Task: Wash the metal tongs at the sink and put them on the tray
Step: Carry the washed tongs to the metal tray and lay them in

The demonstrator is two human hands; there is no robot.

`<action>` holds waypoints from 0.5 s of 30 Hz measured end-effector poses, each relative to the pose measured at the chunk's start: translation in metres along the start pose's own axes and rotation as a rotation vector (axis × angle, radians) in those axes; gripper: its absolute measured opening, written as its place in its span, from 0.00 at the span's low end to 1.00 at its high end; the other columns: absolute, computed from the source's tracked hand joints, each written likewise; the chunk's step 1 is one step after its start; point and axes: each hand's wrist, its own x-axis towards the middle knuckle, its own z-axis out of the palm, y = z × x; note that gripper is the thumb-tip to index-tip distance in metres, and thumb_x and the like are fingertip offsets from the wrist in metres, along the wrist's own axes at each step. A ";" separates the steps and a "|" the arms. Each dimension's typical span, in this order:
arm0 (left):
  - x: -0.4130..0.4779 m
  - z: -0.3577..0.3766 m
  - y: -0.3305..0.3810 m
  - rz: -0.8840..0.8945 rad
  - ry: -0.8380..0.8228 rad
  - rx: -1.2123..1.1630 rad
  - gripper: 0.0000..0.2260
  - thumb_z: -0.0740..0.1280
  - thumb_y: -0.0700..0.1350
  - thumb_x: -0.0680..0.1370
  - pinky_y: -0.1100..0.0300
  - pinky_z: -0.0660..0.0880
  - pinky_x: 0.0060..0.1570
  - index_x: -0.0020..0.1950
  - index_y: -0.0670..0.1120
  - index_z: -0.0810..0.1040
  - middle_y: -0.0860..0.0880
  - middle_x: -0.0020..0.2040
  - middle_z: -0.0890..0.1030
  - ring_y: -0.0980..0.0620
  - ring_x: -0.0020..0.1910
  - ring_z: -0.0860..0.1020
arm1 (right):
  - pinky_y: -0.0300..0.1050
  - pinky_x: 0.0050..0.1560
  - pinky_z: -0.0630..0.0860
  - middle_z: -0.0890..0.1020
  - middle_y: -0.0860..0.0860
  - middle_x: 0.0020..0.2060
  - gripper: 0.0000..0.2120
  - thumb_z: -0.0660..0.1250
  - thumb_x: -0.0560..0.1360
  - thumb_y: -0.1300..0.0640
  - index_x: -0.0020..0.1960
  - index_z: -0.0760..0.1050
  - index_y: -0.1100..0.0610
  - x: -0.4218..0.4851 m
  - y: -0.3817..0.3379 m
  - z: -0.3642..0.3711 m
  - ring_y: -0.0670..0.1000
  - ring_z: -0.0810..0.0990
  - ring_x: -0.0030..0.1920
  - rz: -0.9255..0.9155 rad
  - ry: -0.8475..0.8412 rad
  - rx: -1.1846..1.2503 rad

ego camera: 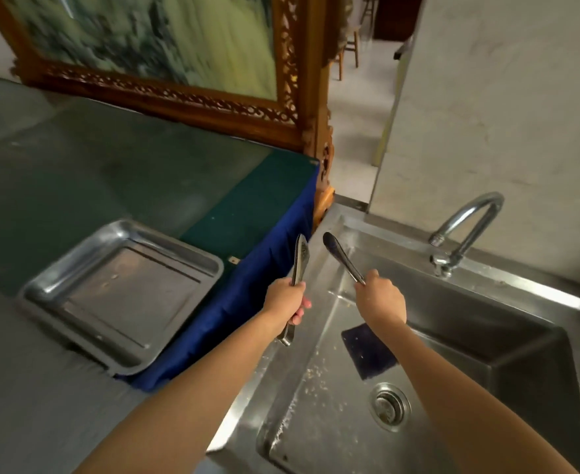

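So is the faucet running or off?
Off: no water falls from the faucet spout, and the sink basin below holds no pool.

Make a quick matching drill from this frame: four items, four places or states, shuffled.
Items:
1. tray
2. faucet
3. dark cloth
4. tongs

Places or states:
A. lying on the sink floor near the drain
B. held in the hands above the sink's left edge
C. on the green table, nothing in it
D. at the back rim of the sink, no water running

Pairs: 1-C, 2-D, 3-A, 4-B
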 end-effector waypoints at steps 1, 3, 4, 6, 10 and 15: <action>-0.004 -0.013 0.001 0.017 0.015 -0.010 0.06 0.58 0.42 0.81 0.65 0.60 0.17 0.47 0.42 0.72 0.45 0.33 0.76 0.56 0.19 0.65 | 0.46 0.38 0.67 0.81 0.61 0.48 0.10 0.54 0.79 0.57 0.54 0.68 0.63 -0.003 -0.015 -0.001 0.60 0.76 0.41 -0.033 0.012 -0.002; -0.013 -0.039 0.003 0.046 0.047 -0.038 0.07 0.58 0.42 0.81 0.66 0.59 0.17 0.45 0.43 0.72 0.45 0.32 0.76 0.56 0.19 0.65 | 0.48 0.40 0.71 0.81 0.60 0.48 0.12 0.55 0.79 0.55 0.55 0.68 0.63 -0.010 -0.045 0.000 0.62 0.80 0.46 -0.101 0.025 0.005; -0.018 -0.051 0.003 0.058 0.064 -0.054 0.07 0.58 0.42 0.81 0.67 0.58 0.17 0.44 0.43 0.72 0.46 0.31 0.75 0.55 0.19 0.64 | 0.50 0.42 0.72 0.81 0.60 0.48 0.12 0.56 0.79 0.53 0.55 0.68 0.62 -0.014 -0.060 0.001 0.63 0.80 0.48 -0.133 0.025 0.006; -0.027 -0.079 0.003 0.068 0.108 -0.090 0.07 0.57 0.42 0.81 0.67 0.57 0.18 0.44 0.44 0.70 0.47 0.31 0.72 0.54 0.21 0.63 | 0.52 0.45 0.74 0.81 0.60 0.49 0.12 0.56 0.79 0.52 0.54 0.68 0.62 -0.022 -0.094 0.005 0.63 0.80 0.49 -0.198 0.020 0.001; -0.036 -0.144 -0.002 0.091 0.267 -0.096 0.06 0.55 0.43 0.80 0.67 0.58 0.17 0.47 0.44 0.69 0.48 0.30 0.66 0.52 0.23 0.62 | 0.54 0.48 0.73 0.80 0.62 0.52 0.13 0.56 0.80 0.52 0.55 0.67 0.62 -0.035 -0.160 0.017 0.64 0.79 0.53 -0.345 -0.006 -0.029; -0.053 -0.224 -0.020 0.068 0.422 -0.092 0.09 0.55 0.46 0.81 0.62 0.60 0.21 0.50 0.43 0.70 0.47 0.32 0.69 0.50 0.24 0.65 | 0.53 0.47 0.72 0.79 0.63 0.53 0.14 0.55 0.80 0.52 0.56 0.66 0.63 -0.045 -0.226 0.037 0.65 0.78 0.54 -0.476 -0.028 -0.061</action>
